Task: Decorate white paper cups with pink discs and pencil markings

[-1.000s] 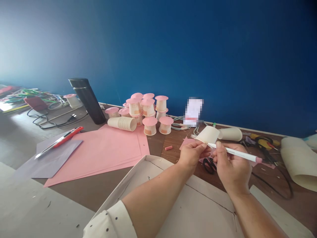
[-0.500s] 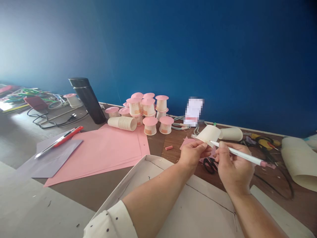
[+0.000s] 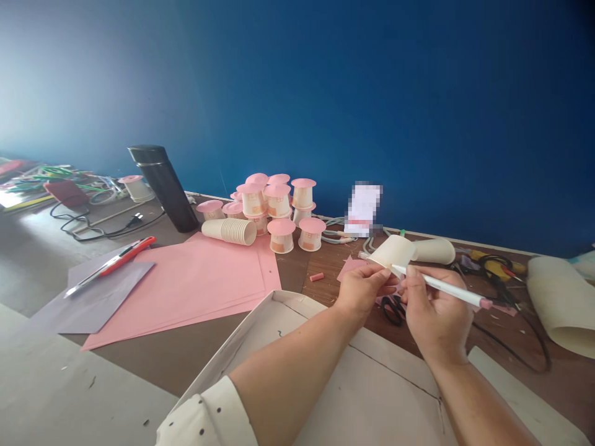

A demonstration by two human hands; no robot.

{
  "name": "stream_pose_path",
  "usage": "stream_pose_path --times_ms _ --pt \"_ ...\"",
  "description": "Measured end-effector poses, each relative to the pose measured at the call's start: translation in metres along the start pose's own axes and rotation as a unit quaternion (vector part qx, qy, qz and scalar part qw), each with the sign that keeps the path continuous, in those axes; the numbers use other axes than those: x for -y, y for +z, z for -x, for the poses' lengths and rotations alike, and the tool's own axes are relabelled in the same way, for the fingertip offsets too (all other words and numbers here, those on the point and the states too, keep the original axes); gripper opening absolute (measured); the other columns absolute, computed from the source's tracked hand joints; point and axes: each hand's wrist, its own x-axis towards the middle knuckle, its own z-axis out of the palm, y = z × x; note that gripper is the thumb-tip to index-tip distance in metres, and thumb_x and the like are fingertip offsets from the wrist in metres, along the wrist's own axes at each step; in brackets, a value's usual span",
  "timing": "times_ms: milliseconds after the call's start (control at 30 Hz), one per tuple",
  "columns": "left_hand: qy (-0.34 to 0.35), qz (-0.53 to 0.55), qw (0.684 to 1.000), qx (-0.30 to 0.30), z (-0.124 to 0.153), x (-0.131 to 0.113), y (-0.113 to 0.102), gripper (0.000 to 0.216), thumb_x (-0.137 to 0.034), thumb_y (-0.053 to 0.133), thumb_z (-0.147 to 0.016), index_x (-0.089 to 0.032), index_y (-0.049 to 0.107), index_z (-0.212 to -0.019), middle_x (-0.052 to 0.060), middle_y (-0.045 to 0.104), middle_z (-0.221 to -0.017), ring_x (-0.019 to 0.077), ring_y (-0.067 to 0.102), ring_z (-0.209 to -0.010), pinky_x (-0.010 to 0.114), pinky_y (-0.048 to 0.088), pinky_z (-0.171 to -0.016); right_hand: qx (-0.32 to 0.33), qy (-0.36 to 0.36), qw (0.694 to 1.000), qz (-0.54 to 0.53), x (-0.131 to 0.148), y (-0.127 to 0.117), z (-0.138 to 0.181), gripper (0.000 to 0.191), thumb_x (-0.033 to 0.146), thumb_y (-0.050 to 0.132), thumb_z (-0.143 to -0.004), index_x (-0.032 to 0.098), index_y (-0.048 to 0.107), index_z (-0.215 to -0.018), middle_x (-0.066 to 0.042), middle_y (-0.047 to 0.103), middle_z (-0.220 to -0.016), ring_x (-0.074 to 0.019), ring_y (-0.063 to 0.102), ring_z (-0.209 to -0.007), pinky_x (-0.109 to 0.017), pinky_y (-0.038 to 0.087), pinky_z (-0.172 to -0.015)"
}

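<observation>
My left hand (image 3: pixel 360 290) holds a cream paper cup (image 3: pixel 394 251) tipped on its side, above the brown table (image 3: pixel 195 359). My right hand (image 3: pixel 434 316) grips a white pencil (image 3: pixel 446 288) with a pink eraser end, its tip resting against the cup near my left fingers. Black scissors (image 3: pixel 393 310) lie on the table just under both hands, over a pink paper scrap (image 3: pixel 349 266).
Pink sheets (image 3: pixel 186 282) and a grey sheet with a red utility knife (image 3: pixel 109 265) lie to the left. Behind them are a black flask (image 3: pixel 165 188), a lying cup stack (image 3: pixel 230 230) and several pink-topped cups (image 3: pixel 279 207). A white cardboard box (image 3: pixel 362 396) sits under my forearms; cables and tools at right.
My right hand and the pencil shifted slightly, the eraser end swinging a little right and back. The cup stays in my left hand.
</observation>
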Motion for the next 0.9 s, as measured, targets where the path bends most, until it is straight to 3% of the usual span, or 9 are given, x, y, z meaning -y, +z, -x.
stream_pose_path --times_ms 433,900 --pt "0.0 -0.002 1.0 -0.009 -0.002 0.002 0.0 0.033 -0.034 0.088 -0.06 -0.009 0.073 -0.076 0.004 0.067 -0.069 0.0139 0.063 -0.069 0.035 0.053 -0.083 0.007 -0.012 0.999 0.034 -0.008 -0.001 0.001 0.034 0.05 0.059 -0.089 0.016 0.06 -0.092 -0.004 0.064 -0.069 -0.0141 0.059 -0.054 -0.027 0.048 -0.053" --pt "-0.028 0.057 0.998 -0.012 0.001 -0.004 0.001 0.013 -0.017 0.077 -0.075 -0.006 0.071 -0.08 0.008 0.068 -0.076 0.0138 0.065 -0.075 0.03 0.053 -0.08 -0.011 0.0 1.0 -0.001 0.004 0.001 0.0 0.036 0.053 0.058 -0.088 0.017 0.059 -0.09 0.0 0.059 -0.059 -0.0132 0.055 -0.047 -0.027 0.046 -0.049"
